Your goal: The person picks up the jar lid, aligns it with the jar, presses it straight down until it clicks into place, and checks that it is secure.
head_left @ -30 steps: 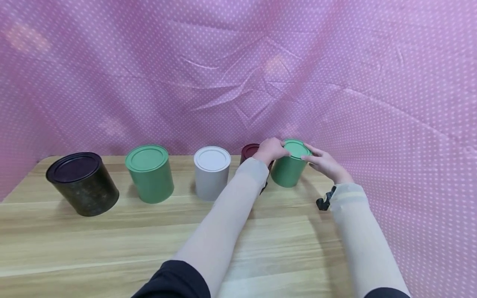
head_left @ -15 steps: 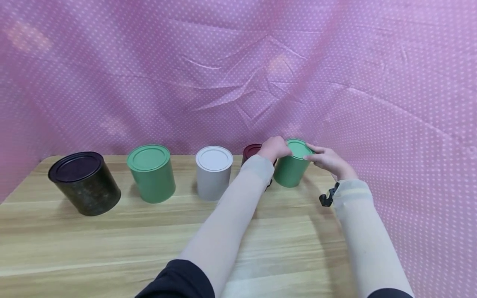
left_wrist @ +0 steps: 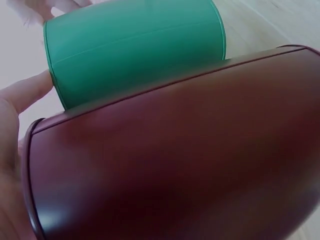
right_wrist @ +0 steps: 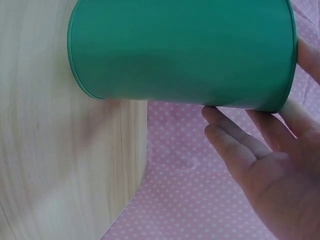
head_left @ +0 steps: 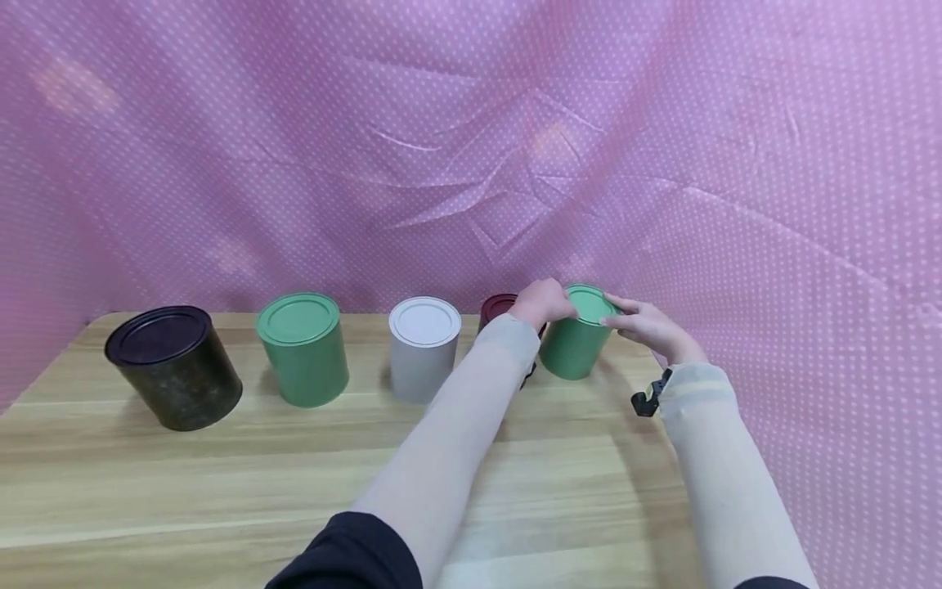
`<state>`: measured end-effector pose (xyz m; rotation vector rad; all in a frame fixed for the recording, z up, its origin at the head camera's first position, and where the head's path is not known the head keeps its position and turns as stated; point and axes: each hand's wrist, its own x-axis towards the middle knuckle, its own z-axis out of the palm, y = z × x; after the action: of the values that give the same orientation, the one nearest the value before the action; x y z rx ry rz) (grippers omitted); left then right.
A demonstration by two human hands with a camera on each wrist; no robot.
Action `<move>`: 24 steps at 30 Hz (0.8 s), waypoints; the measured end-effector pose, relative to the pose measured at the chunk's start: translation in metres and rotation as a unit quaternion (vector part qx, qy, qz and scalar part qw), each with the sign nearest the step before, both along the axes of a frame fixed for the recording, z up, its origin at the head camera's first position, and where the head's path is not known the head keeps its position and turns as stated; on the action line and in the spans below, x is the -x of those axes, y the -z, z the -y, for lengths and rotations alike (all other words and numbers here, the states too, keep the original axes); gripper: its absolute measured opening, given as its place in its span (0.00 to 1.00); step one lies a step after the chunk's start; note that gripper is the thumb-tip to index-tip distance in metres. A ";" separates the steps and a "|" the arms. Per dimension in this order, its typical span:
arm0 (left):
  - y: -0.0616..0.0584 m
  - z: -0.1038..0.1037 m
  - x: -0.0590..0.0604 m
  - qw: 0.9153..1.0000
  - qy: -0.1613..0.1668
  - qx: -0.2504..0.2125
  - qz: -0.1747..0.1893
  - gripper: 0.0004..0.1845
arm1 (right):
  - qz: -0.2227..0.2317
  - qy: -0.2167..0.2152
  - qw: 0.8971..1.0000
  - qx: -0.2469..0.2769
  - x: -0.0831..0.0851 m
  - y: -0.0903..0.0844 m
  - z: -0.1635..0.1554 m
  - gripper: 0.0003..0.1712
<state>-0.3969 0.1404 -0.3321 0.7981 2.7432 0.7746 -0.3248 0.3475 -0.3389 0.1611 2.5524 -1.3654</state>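
Note:
A lidded green can point(head_left: 570, 350) stands upright at the back right of the table. My left hand point(head_left: 543, 302) grips its upper left edge, thumb at the lid's rim. From the right, my right hand point(head_left: 655, 327) holds the same rim; in the right wrist view several fingertips point(right_wrist: 214, 131) lie along the can's side near the top. Just left of it stands a maroon can point(head_left: 496, 306), partly hidden behind my left hand and wrist. In the left wrist view the maroon can point(left_wrist: 165, 155) fills the foreground and covers part of the green can point(left_wrist: 135, 45).
Farther left in the row stand a white can point(head_left: 423, 356), another green can point(head_left: 305, 360) and a wide black can point(head_left: 177, 376). A pink dotted cloth point(head_left: 471, 164) hangs behind and along the right side of the wooden table point(head_left: 221, 491).
The cans keep their places on the table. My left hand's fingers have drawn in at the can's left edge; my right hand stays at its rim. The head view shifts slightly.

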 end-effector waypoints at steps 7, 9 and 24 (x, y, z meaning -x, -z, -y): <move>-0.005 0.003 0.002 1.000 -0.012 0.017 -0.011 0.12 | 0.007 -0.005 1.000 -0.020 0.007 -0.006 0.006 0.47; -0.007 0.002 0.000 0.999 -0.018 0.035 -0.022 0.09 | 0.007 -0.006 0.999 -0.046 0.010 -0.008 0.009 0.47; -0.037 0.038 -0.012 0.994 -0.005 0.080 -0.079 0.31 | -0.018 0.027 0.997 -0.066 -0.003 -0.030 0.034 0.46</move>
<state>-0.3852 0.1027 -0.2947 0.8455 2.9056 0.5053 -0.3216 0.3135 -0.3091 0.2311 2.6880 -1.2285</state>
